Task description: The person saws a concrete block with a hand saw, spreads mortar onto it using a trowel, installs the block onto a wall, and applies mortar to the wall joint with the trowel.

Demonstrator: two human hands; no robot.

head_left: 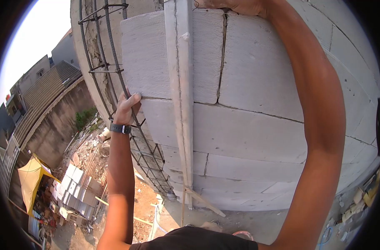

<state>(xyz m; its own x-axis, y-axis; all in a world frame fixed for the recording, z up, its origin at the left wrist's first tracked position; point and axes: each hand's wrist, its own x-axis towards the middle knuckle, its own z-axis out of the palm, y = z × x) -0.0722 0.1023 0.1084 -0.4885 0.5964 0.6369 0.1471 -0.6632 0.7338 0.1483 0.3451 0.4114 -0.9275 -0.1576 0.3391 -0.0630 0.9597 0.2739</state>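
My left hand, with a dark watch on its wrist, is closed around a vertical bar of the rebar cage. Its thumb lies at the lower left corner of a pale aerated concrete block; some fingers are hidden behind the bar. Up at the frame's top edge, my right hand rests on the top of the block wall, fingers stretched leftward and partly cut off. A long upright straight bar stands against the wall face between my hands, its top close to my right fingertips.
Several block courses run down to a grey floor. Wooden braces meet the bar's foot. Far below on the left are rubble, stacked white blocks and a yellow canopy. Debris lies at lower right.
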